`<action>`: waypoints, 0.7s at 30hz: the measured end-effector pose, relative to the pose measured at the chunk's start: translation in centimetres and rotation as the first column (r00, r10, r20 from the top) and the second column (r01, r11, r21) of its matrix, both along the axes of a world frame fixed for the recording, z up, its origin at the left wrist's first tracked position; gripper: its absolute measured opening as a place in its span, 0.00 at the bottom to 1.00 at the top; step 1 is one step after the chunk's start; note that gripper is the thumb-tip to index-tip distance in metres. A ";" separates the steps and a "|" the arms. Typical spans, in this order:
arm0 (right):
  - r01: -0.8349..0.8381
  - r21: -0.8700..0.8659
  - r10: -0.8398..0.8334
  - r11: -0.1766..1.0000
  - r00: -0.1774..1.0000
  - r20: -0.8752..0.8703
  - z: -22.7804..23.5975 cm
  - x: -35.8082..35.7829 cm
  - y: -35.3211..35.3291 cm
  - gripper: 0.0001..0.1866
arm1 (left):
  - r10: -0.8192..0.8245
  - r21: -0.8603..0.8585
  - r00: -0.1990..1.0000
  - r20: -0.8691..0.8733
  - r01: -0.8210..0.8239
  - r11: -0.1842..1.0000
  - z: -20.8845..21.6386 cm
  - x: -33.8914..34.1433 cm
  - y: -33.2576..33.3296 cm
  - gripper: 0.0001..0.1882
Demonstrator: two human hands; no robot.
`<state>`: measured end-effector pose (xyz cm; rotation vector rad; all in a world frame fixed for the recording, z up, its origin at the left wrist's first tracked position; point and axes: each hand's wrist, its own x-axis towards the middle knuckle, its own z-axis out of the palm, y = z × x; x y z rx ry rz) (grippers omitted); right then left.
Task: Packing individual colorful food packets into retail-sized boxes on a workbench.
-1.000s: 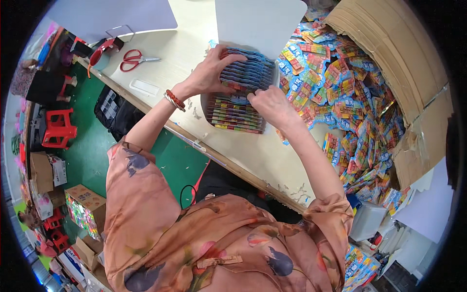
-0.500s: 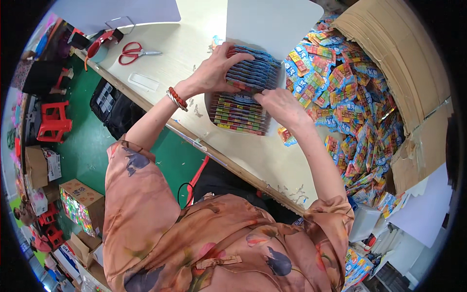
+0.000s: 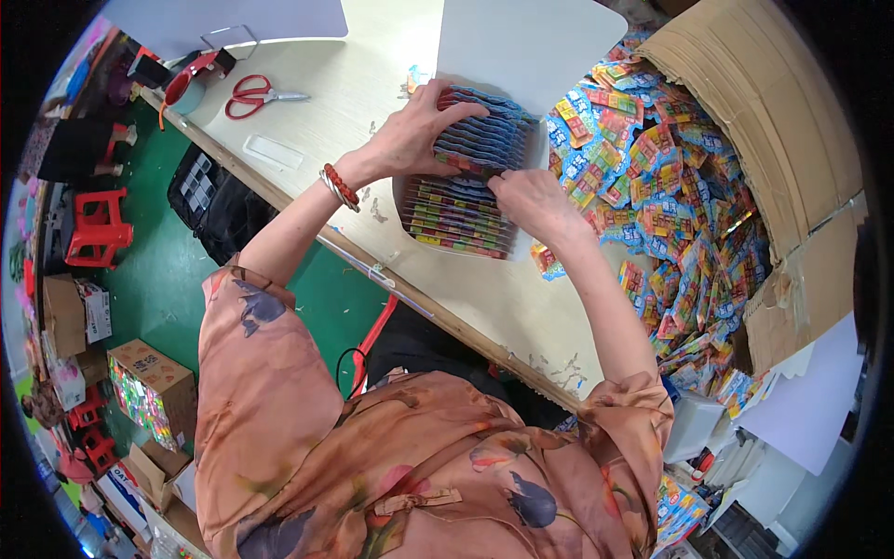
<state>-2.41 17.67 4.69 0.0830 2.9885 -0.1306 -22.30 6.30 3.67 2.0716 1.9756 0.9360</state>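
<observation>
Blue-edged multicol. pkts [image 3: 484, 135], close-ranked in wht box [image 3: 538, 144] at 12 o'clock. L hand [image 3: 412, 138] spread over rear pkts, hiding some; R hand [image 3: 540, 202] curled at pkts, can't tell if pinching. Scissors [image 3: 270, 95] at 11; loose pkts [image 3: 615, 156] at 1.

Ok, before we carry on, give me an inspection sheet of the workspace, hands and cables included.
Surface: pale table, scuffed grey near its edge.
Job's things: colourful packets standing in close rows; raised white panel behind them.
Clutter: loose packet heap beside brown cardboard; red-handled scissors lying on the table.
Hands: left hand grips the farther packets between thumb and fingers; right hand is at the packets' right side, fingertips hidden.
Cables: thin black loop beside the lap; cannot tell whether it is a cable.
Surroundings: green floor, red stools, cartons, black bag.
</observation>
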 end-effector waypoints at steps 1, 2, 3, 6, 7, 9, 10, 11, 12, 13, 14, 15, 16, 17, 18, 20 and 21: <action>0.042 -0.010 -0.042 0.999 0.999 0.009 -0.1 -0.2 -0.2 0.05 | 0.001 0.000 1.000 0.000 -0.001 1.000 -0.2 -0.1 -0.1 0.40; 0.041 -0.004 -0.041 0.999 0.999 0.012 0.0 -0.3 -0.3 0.05 | 0.002 0.005 1.000 0.003 -0.002 1.000 -0.3 -0.1 -0.1 0.40; 0.048 0.001 -0.048 0.999 0.999 0.000 0.0 -0.1 -0.4 0.05 | 0.006 -0.003 1.000 0.004 -0.006 1.000 -0.2 0.0 -0.1 0.40; 0.020 0.008 -0.020 1.000 0.998 -0.065 -0.4 0.0 -0.6 0.05 | 0.011 -0.004 1.000 0.005 -0.011 1.000 -0.1 0.2 0.0 0.40; -0.018 0.010 0.019 1.000 0.993 -0.116 -0.5 0.0 -0.6 0.06 | 0.015 0.004 1.000 0.005 -0.015 1.000 -0.1 0.2 -0.1 0.39; 0.006 -0.007 -0.007 1.000 0.994 -0.106 -0.3 0.1 -0.5 0.06 | 0.004 0.008 1.000 0.016 -0.004 1.000 -0.3 0.1 -0.1 0.39; 0.026 -0.027 -0.028 0.999 0.995 -0.095 -0.2 0.1 -0.4 0.06 | -0.002 0.010 1.000 0.027 0.002 1.000 -0.3 -0.1 -0.1 0.39; 0.024 -0.025 -0.026 0.999 0.995 -0.097 0.1 0.1 -0.3 0.06 | -0.001 0.012 1.000 0.025 0.000 1.000 -0.3 -0.5 -0.1 0.39; 0.038 -0.028 -0.041 0.999 0.992 -0.123 0.7 0.3 -0.4 0.06 | -0.021 0.023 0.999 0.047 0.020 1.000 -0.3 -0.8 -0.1 0.39; 0.052 -0.031 -0.056 0.998 0.987 -0.148 1.1 0.3 -0.5 0.06 | -0.042 0.034 0.997 0.068 0.040 0.999 -0.3 -1.1 -0.1 0.38; 0.051 -0.031 -0.055 0.998 0.987 -0.149 1.1 0.2 -0.5 0.06 | -0.041 0.035 0.997 0.068 0.038 0.999 -0.2 -1.2 -0.2 0.38; 0.043 -0.019 -0.045 0.999 0.986 -0.163 1.2 0.1 -0.5 0.06 | -0.048 0.017 0.996 0.074 0.047 0.999 -0.1 -1.2 -0.2 0.39; 0.034 -0.007 -0.035 0.999 0.983 -0.178 1.2 0.1 -0.5 0.06 | -0.054 -0.001 0.995 0.079 0.054 0.999 0.0 -1.1 -0.2 0.39; 0.035 -0.006 -0.036 0.999 0.983 -0.179 0.9 0.2 -0.3 0.06 | -0.055 0.000 0.995 0.078 0.056 0.998 0.0 -0.9 0.0 0.39; 0.028 0.014 -0.025 1.000 0.986 -0.166 0.4 0.2 -0.1 0.06 | -0.049 -0.045 0.999 0.019 0.050 0.998 0.2 -0.6 0.2 0.40; 0.022 0.036 -0.016 0.999 0.987 -0.157 -0.3 0.5 -0.2 0.06 | -0.047 -0.121 0.997 -0.059 0.040 0.992 0.7 -0.1 0.4 0.44; 0.073 0.030 -0.068 0.997 0.988 -0.140 -0.3 0.6 -0.5 0.07 | -0.047 -0.119 0.997 -0.063 0.039 0.992 0.8 0.0 0.3 0.44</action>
